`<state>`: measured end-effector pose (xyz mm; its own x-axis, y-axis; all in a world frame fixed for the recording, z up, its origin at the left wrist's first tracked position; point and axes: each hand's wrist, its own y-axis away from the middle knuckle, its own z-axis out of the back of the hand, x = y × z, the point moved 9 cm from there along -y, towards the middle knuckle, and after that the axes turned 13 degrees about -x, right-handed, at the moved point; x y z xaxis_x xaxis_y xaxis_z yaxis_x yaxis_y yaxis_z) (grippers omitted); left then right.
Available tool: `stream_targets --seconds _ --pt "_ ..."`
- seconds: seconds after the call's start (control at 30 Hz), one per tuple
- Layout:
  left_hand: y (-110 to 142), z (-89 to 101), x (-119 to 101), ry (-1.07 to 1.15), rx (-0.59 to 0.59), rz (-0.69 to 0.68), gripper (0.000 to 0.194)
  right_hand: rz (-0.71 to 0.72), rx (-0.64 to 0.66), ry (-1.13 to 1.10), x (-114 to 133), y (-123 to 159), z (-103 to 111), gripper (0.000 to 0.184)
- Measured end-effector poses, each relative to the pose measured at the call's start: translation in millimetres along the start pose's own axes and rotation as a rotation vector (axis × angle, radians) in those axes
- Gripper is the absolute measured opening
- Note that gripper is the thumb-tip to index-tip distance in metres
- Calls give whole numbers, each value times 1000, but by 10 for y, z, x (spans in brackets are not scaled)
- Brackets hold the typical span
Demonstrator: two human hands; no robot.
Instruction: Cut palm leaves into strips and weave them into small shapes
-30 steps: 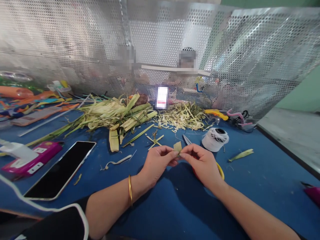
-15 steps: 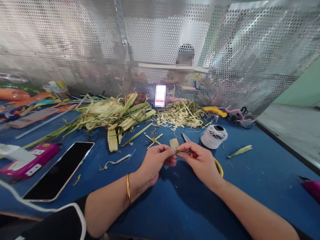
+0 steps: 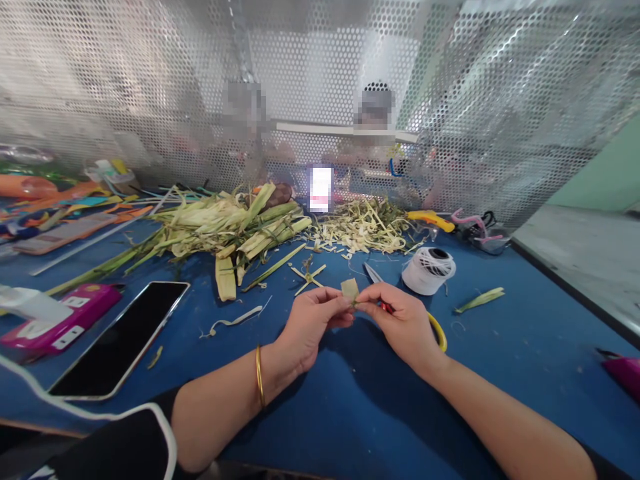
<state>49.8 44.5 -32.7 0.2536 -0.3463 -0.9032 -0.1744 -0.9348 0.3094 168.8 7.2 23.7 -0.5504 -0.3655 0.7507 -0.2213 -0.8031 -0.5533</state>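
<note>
Between my two hands is a small piece of pale green leaf strip [image 3: 350,289]. My left hand [image 3: 316,320] pinches it from the left, thumb against the fingers. From the other side my right hand [image 3: 400,323] pinches its lower right end with thumb and forefinger. Under my right hand lie scissors [image 3: 439,333] with a yellow handle loop and a blade pointing away; part of them is hidden. A star-shaped piece of crossed leaf strips [image 3: 309,275] rests just beyond my left hand. The white thread spool [image 3: 429,271] stands beyond my right hand.
A heap of leaf stalks [image 3: 215,227] and a pile of trimmings [image 3: 363,227] lie along the perforated screen [image 3: 320,60]. Left are a phone [image 3: 123,340] and a magenta power strip [image 3: 95,310]. A yellow-handled tool [image 3: 433,220] and glasses [image 3: 483,230] lie far right.
Both hands keep their pinch on the leaf strip, which has shifted very slightly to the right. The rest of the table looks the same.
</note>
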Motion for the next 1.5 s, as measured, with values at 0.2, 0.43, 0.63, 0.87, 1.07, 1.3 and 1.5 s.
stream_targets --seconds 0.2,0.43,0.63,0.87,1.07,1.3,1.5 --pt "33 -25 -144 -74 -9 -158 15 -134 -14 -35 -43 12 -1 9" --pt "67 -45 -253 -189 5 -268 12 -277 2 -180 -70 36 -41 12" --pt "78 -66 -275 -210 19 -281 14 -367 -16 -260 -142 47 -45 11" --pt "12 -48 -142 -100 22 -183 19 -477 -16 -358 -199 88 -123 16" --pt "-7 7 8 18 -29 -3 23 -348 -6 -287 -143 80 -144 11" --pt "34 -35 80 105 12 151 17 195 6 87 101 76 -42 16" --pt "46 -39 101 112 31 188 14 215 -31 113 113 68 0 14"
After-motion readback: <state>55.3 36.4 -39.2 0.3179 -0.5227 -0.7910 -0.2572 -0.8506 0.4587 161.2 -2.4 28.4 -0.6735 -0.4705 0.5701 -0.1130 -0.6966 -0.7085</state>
